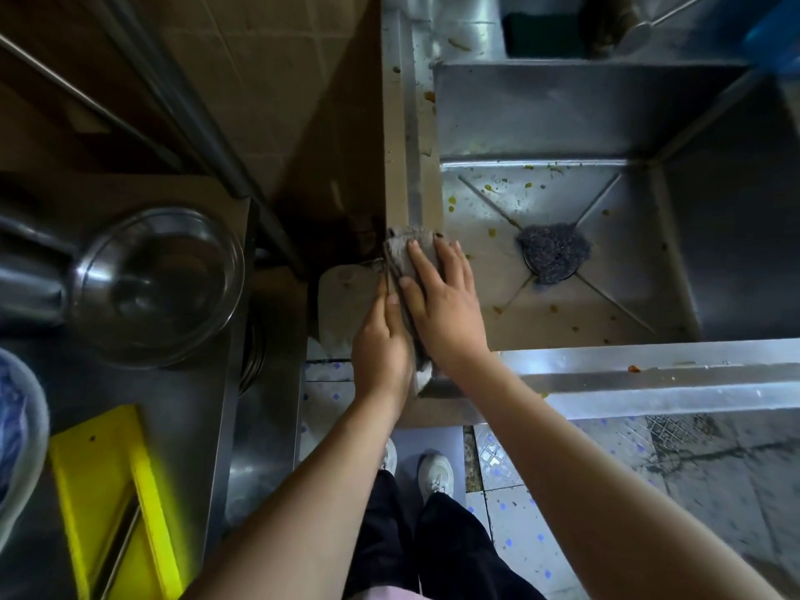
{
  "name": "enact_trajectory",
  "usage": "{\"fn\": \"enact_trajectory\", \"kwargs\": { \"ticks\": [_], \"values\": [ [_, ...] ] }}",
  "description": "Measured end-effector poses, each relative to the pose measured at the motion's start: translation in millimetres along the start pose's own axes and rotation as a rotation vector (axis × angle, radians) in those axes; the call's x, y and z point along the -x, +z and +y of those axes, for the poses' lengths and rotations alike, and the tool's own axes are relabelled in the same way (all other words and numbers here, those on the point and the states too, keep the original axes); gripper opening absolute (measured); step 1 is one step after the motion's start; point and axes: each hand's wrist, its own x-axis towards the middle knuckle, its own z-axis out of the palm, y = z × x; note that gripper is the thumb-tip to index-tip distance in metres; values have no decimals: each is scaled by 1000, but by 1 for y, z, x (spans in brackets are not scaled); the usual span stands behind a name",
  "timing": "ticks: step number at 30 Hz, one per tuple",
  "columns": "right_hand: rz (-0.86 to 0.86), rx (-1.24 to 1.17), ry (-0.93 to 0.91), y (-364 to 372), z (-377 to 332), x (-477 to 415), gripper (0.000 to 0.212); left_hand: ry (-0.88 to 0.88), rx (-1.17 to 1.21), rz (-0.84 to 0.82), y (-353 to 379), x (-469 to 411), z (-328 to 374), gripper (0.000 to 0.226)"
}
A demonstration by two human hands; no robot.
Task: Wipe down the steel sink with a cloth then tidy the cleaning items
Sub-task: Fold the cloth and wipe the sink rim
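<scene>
While right hand (441,313) presses spread on cloth (402,253) at sink (411,166) rim, left hand (381,352) grip unclear, scraps (452,203) and scourer (553,253) lie uncleared.

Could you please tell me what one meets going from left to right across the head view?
Yellow slicer → steel bowl → left hand → right hand → scourer on the sink drain.
</scene>
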Motion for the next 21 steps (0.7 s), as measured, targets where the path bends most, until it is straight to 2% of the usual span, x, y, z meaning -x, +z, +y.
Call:
{"fn": "enact_trajectory", "kwargs": {
  "ticks": [13,21],
  "values": [
    [19,-55,77,-5,-4,-62,49,93,-24,-12,1,-1,-5,41],
    [-29,-81,113,-8,-9,-17,54,18,26,-112,-4,-5,-2,42]
  ]
}}
